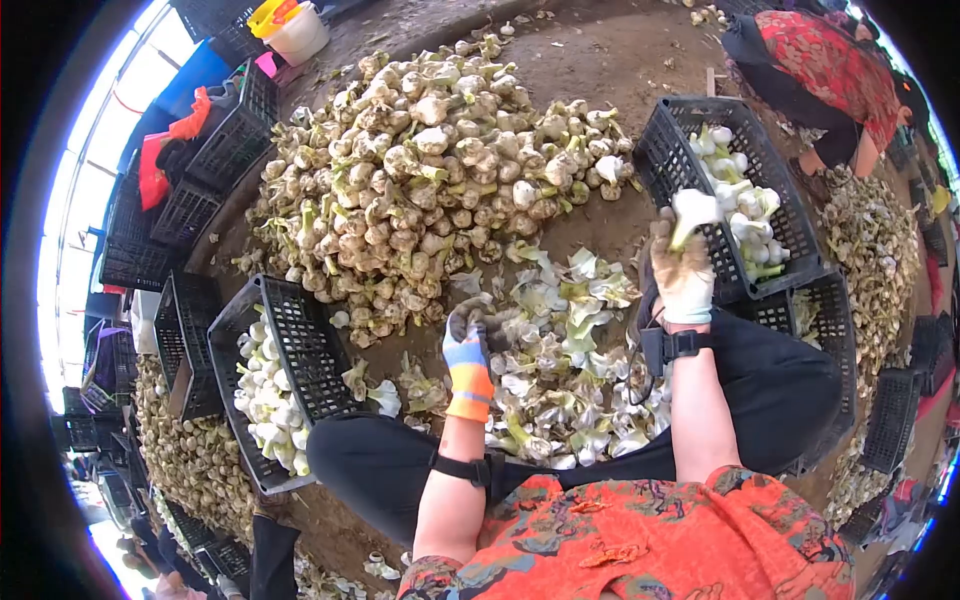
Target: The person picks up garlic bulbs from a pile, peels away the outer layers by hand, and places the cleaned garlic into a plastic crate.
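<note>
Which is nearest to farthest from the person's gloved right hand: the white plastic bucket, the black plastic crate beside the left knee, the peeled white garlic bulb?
1. Peeled white garlic bulb, held in the gloved right hand.
2. Black plastic crate, left side.
3. White plastic bucket, far upper left.

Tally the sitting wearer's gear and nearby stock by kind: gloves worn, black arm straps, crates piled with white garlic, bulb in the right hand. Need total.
Gloves: 2
Arm straps: 2
Crates: 2
White bulb in right hand: 1
Total: 7
</note>
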